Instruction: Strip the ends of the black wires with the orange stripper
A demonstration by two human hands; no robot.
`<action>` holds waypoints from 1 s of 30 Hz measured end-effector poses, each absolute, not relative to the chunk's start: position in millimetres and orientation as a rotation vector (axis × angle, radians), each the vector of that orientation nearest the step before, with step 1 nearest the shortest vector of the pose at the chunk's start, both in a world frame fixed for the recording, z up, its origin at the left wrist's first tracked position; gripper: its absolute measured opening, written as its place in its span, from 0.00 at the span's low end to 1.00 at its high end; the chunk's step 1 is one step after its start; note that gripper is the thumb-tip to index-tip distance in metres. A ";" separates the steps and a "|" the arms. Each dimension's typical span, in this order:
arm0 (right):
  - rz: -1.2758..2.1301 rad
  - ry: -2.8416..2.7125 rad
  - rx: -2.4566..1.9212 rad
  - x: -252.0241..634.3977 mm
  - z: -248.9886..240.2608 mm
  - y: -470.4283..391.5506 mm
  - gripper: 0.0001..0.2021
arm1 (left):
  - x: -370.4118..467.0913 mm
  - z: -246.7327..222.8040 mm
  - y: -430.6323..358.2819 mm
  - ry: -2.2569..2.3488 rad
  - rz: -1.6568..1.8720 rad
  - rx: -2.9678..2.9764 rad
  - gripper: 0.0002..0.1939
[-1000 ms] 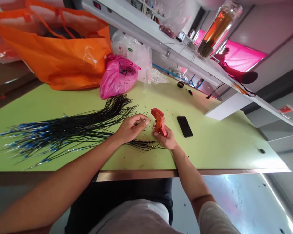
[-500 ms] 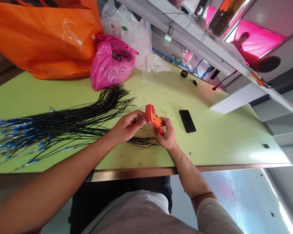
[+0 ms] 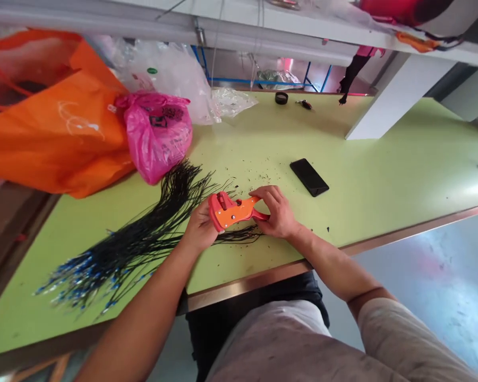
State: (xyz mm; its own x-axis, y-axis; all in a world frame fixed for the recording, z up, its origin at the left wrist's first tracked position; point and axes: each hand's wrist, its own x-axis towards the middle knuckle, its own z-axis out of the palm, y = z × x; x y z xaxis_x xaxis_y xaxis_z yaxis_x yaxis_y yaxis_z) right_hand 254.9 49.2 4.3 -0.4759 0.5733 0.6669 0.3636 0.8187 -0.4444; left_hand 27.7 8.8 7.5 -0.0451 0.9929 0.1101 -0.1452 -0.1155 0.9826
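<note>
We see the orange plastic hand tool with its red head [image 3: 231,210] lying level over the near part of the pale green tabletop [image 3: 382,175], where half a second ago it stood tilted and a second ago nearly upright. The right hand [image 3: 276,215] has its fingers wrapped around the tool's handle end. The left hand [image 3: 199,229] has moved in against the red head; its fingertips are hidden behind the tool, so we cannot tell whether they pinch a wire there. To us, the turned tool and closer left hand suggest a wire end being fed into the head.

Just beneath lies a fan of thin black wires with blue tips [image 3: 143,244], amid dark specks. A black phone [image 3: 308,176] rests nearby; farther left sit a pink plastic bag [image 3: 157,135] and an orange carrier bag [image 3: 56,143].
</note>
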 end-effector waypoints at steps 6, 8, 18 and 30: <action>0.323 -2.147 -0.716 254.6 2.8 46.3 0.22 | 22.3 2.8 7.7 1.121 1.327 1.184 0.26; 0.303 -2.154 -0.717 254.6 2.5 46.1 0.23 | 20.9 1.0 8.0 1.123 1.321 1.193 0.26; 0.240 -2.180 -0.740 253.2 2.0 44.1 0.25 | 13.3 -5.9 9.0 1.208 1.212 1.205 0.21; 0.266 -2.165 -0.743 255.0 6.1 43.7 0.21 | 6.6 2.6 9.4 1.308 1.142 1.126 0.20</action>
